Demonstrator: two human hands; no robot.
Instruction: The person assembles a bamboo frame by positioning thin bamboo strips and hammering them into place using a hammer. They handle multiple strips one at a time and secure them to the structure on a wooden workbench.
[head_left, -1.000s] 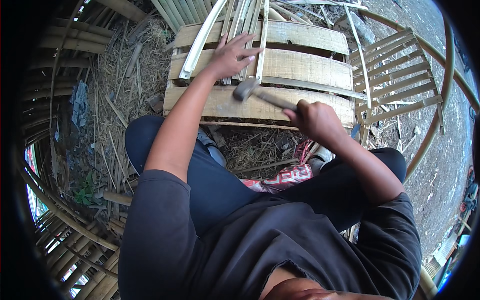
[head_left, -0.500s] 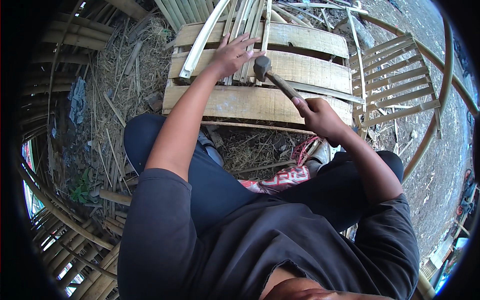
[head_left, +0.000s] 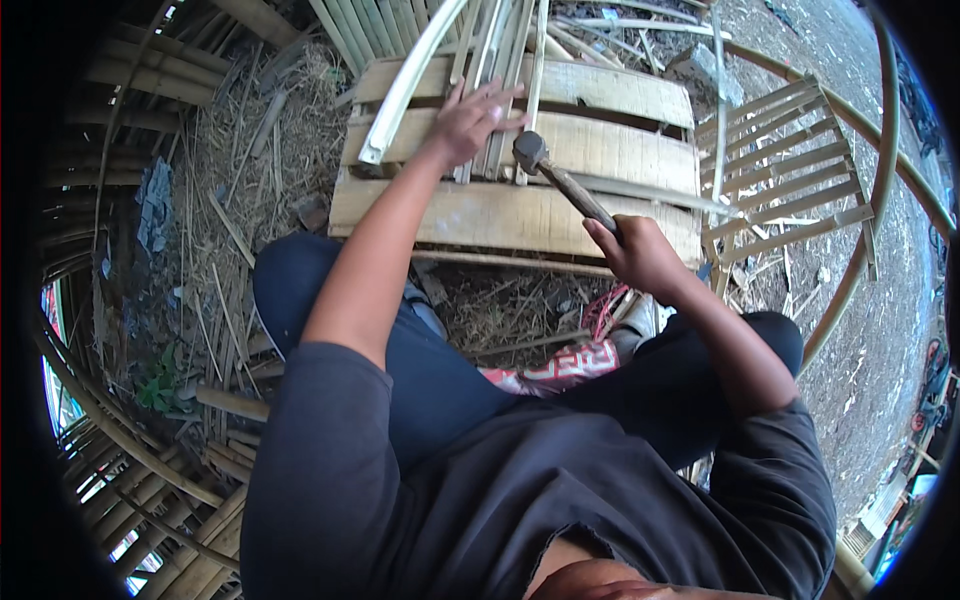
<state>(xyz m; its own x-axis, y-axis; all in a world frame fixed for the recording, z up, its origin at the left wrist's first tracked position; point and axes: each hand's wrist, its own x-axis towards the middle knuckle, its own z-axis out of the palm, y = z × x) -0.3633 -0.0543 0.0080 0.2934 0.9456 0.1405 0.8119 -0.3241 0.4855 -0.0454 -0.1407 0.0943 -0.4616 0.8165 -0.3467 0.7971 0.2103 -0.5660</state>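
My left hand [head_left: 470, 124] lies over several thin bamboo strips [head_left: 487, 62], its fingers stretched out and apart. The strips run away from me across a low bench of wide wooden planks [head_left: 620, 147]. In my right hand [head_left: 640, 254] is a hammer [head_left: 572, 190], gripped by its wooden handle. Its dark metal head sits just right of my left fingertips, close to the end of one strip. A wider pale bamboo piece [head_left: 402, 95] slants across the bench left of my left hand.
A slatted bamboo panel [head_left: 790, 160] stands right of the bench, near curved bamboo poles [head_left: 868, 235]. A concrete block [head_left: 703, 70] lies behind it. Straw and bamboo scraps [head_left: 240, 170] litter the ground at left. A red-and-white sack [head_left: 570, 368] lies between my legs.
The hammer head has moved slightly down and toward me, with my right hand lower too. My left hand stays spread on the strips, having shifted slightly.
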